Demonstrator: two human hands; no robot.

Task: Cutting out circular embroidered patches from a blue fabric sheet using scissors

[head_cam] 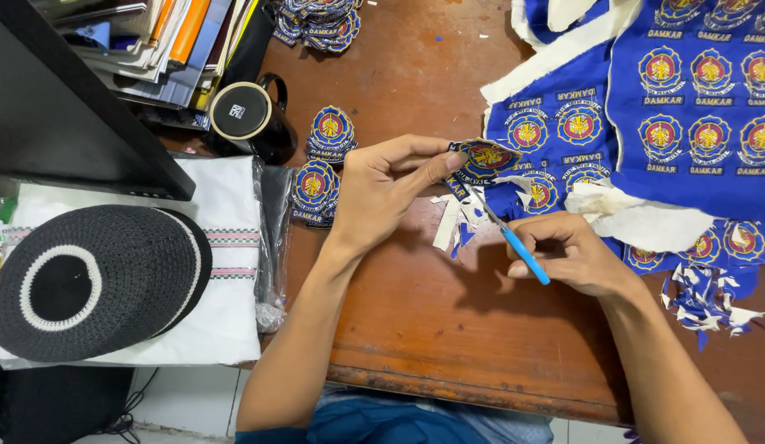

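One head-worn camera looks steeply down, fairly close, over the wooden desk (415, 329).

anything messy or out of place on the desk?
Only cutting waste: blue and white fabric scraps lie loose on the wooden table under the patch held by the left hand, with a second heap near the right hand holding the blue-handled scissors. Nothing looks damaged.

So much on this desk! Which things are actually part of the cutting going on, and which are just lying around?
In use:
left hand pinching one embroidered patch
right hand working the blue-handled scissors
blue patch sheet
fabric scraps
finished patch piles

Lying about:
black mug
black-and-white knitted cap
folded white cloth in plastic
stacked books and papers
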